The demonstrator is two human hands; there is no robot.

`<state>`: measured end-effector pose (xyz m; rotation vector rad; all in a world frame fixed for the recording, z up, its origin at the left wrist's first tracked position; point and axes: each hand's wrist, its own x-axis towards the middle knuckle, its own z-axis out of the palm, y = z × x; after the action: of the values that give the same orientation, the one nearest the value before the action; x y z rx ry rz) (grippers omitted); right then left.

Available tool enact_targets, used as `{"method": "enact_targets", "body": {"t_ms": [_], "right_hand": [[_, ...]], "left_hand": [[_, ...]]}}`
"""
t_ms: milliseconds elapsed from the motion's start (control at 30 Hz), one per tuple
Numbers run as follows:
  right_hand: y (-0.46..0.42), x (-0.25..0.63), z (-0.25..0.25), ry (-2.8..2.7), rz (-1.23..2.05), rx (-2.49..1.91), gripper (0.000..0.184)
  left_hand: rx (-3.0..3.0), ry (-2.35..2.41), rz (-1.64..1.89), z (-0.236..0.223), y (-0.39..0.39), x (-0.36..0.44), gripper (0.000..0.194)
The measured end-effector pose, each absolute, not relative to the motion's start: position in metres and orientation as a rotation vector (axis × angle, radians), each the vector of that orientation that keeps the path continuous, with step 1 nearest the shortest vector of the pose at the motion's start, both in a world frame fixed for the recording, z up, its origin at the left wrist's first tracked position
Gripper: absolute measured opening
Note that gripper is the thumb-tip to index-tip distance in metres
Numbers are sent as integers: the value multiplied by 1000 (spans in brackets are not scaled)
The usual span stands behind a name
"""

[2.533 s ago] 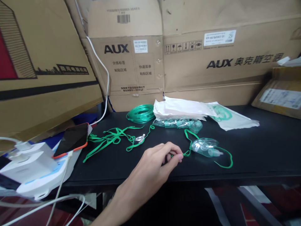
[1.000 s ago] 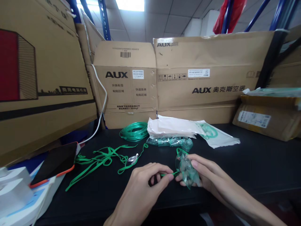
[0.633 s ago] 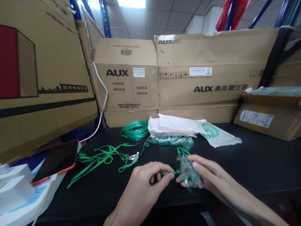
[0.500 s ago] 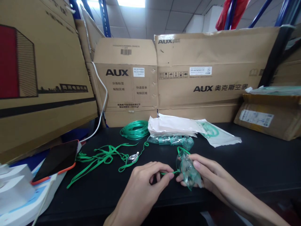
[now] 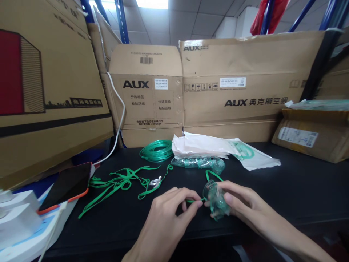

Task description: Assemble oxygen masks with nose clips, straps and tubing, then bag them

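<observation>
The black table (image 5: 286, 189) fills the lower part of the view, and behind it, at two o'clock, stands the AUX carton (image 5: 253, 65). The left hand (image 5: 171, 211) is at six o'clock, the right hand (image 5: 242, 203) between four and five. The transparent green mask (image 5: 218, 203), at five o'clock, is grasped by the right hand. The thin green strap (image 5: 204, 199), running to the mask, is pinched by the left hand.

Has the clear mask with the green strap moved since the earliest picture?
Yes: judged against the stack of white packets, the clear mask has come leftward and nearer the person, into the right hand.
</observation>
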<state>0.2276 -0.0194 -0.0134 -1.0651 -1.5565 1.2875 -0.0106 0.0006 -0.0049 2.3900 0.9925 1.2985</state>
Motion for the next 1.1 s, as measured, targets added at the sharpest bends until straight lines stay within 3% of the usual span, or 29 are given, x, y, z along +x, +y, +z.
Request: {"method": "enact_targets", "body": {"t_ms": [167, 633, 800, 1033, 1100], "right_hand": [[-22, 224, -3, -1693, 1122, -1097, 38], [-23, 221, -6, -1680, 1230, -953, 27], [-23, 218, -6, -1679, 1286, -830, 14], [-29, 216, -4, -1867, 1024, -922, 21], [-29, 212, -7, -1795, 1000, -926, 16]], "left_hand": [[2465, 942, 1398, -10, 0, -11, 11], [2466, 873, 1452, -16, -3, -14, 5], [2790, 799, 1464, -15, -4, -18, 15], [2992, 738, 1405, -11, -3, -16, 22], [3033, 716, 1390, -10, -5, -15, 23]]}}
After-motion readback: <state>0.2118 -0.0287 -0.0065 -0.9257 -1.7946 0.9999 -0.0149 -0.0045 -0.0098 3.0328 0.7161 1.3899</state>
